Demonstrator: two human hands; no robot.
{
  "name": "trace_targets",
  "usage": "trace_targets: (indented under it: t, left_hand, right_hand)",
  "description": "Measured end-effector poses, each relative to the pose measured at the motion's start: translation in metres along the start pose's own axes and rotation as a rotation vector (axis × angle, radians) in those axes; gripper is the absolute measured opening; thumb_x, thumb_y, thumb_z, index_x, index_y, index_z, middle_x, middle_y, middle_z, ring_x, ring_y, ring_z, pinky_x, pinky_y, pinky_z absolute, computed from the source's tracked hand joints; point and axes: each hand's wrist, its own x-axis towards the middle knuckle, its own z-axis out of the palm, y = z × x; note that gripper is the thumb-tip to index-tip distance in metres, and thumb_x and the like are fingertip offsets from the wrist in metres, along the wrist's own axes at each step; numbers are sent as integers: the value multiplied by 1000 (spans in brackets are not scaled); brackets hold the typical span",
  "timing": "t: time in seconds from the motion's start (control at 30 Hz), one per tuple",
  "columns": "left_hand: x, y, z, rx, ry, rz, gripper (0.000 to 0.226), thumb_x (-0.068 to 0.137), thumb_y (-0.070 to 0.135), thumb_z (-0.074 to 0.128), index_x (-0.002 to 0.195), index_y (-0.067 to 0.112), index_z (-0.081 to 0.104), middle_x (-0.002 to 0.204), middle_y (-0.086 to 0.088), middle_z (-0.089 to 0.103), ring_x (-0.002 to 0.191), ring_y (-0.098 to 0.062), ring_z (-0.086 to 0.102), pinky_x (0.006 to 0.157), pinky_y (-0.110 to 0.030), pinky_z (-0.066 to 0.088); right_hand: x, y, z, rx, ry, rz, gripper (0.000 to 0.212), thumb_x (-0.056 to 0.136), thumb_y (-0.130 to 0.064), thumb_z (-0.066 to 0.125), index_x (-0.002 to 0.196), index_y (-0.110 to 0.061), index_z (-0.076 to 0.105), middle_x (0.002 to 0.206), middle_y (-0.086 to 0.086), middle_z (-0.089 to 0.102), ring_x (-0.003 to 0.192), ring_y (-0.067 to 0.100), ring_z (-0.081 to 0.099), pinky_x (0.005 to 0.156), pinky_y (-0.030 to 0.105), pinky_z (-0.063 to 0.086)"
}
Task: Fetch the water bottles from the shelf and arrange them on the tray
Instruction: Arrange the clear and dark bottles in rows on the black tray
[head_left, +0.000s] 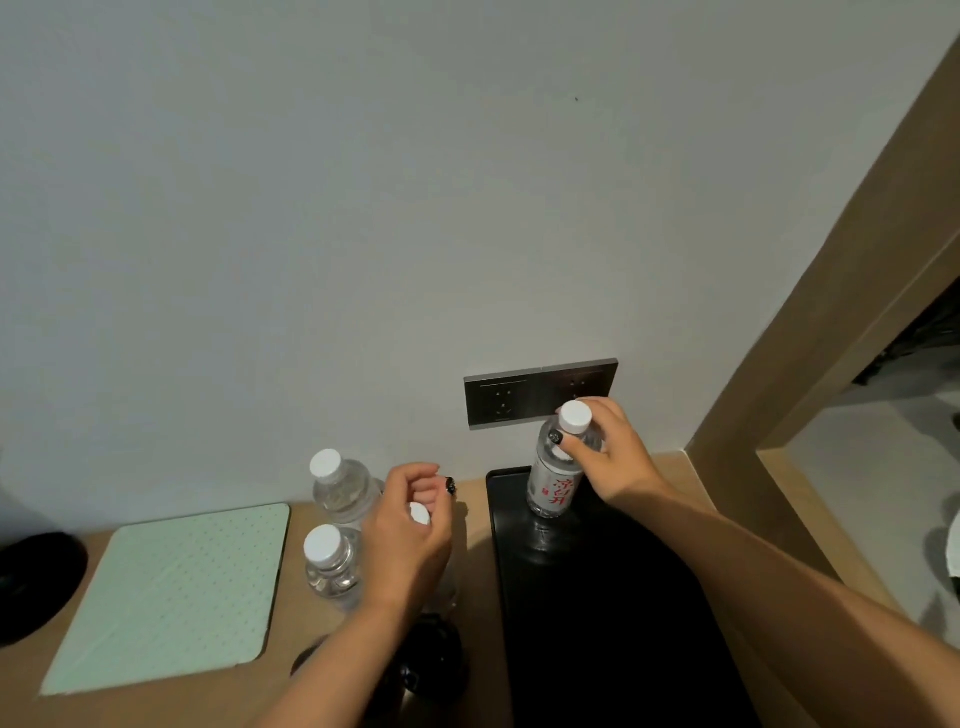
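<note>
A black tray (613, 613) lies on the wooden counter, right of centre. My right hand (610, 452) grips the neck of a clear water bottle (553, 488) with a white cap and red lettering, standing upright at the tray's far left corner. Left of the tray stand two more white-capped bottles, one at the back (340, 486) and one in front (332, 566). My left hand (410, 540) is curled around the top of a third bottle (420, 514) there; only its white cap shows past my fingers.
A pale green dotted mat (171, 597) lies on the counter at the left, with a dark round object (31, 582) at the left edge. A grey wall socket plate (540, 392) sits behind the tray. A black object (426, 670) is under my left wrist. A wooden frame (810, 364) rises at right.
</note>
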Motion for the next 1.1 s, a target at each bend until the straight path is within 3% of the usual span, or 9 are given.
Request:
trace_targets:
  t: [0.13, 0.3, 0.43, 0.73, 0.83, 0.93, 1.0, 1.1]
  left_hand:
    - [3, 0, 0, -41, 16, -2, 26, 85, 11, 62, 93, 35, 55, 89, 16, 69, 87, 1, 64, 76, -17, 49]
    - [4, 0, 0, -31, -3, 4, 21, 87, 11, 62, 89, 31, 59, 88, 17, 67, 88, 3, 62, 71, -9, 43]
    - [-3, -6, 3, -55, -15, -35, 19, 81, 16, 71, 85, 30, 58, 85, 16, 66, 85, -1, 62, 73, -19, 48]
    - [-1, -9, 5, -55, -24, -44, 19, 80, 17, 70, 79, 30, 57, 81, 10, 67, 82, -12, 64, 72, -30, 53]
    - [0, -5, 3, -54, -48, -43, 18, 82, 14, 69, 80, 27, 56, 81, 8, 65, 82, -12, 63, 71, -28, 51]
    - [5, -1, -4, -102, -52, -69, 16, 82, 9, 67, 80, 22, 58, 79, 4, 67, 80, -15, 67, 72, -31, 54]
    - [7, 4, -11, -150, -25, -79, 14, 84, 7, 66, 81, 19, 58, 78, -1, 69, 75, -12, 69, 74, -35, 57]
    - [10, 24, -23, -254, 26, -67, 12, 85, 7, 66, 86, 15, 58, 81, -9, 70, 73, -9, 71, 72, -30, 58]
  right_hand:
    - [-1, 4, 7, -11, -8, 17, 42, 90, -9, 61, 130, -10, 47, 135, 4, 37, 117, 10, 38, 101, 21, 33]
    - [0, 6, 21, 34, 54, 118, 51, 87, -12, 66, 132, -18, 44, 135, 6, 36, 119, 17, 41, 107, 36, 37]
    - [-2, 11, 29, 220, 107, 281, 50, 83, -13, 70, 127, -18, 48, 134, 8, 48, 121, 24, 48, 103, 42, 42]
    - [-5, 9, 30, 276, 134, 236, 49, 84, -12, 69, 129, -16, 50, 134, 7, 52, 124, 23, 50, 104, 42, 42]
    - [-7, 8, 30, 311, 133, 238, 49, 85, -12, 68, 130, -17, 50, 133, 4, 52, 125, 23, 49, 105, 43, 41]
    - [-7, 4, 27, 372, 122, 290, 49, 83, -9, 70, 128, -18, 52, 125, -1, 53, 122, 22, 49, 105, 43, 42]
    - [-6, 1, 20, 448, 92, 341, 57, 79, -5, 73, 130, -20, 50, 132, 2, 53, 123, 23, 49, 104, 50, 43]
    - [-11, -1, 10, 534, 141, 378, 73, 78, 0, 72, 140, -20, 39, 147, 9, 40, 133, 27, 41, 106, 51, 41]
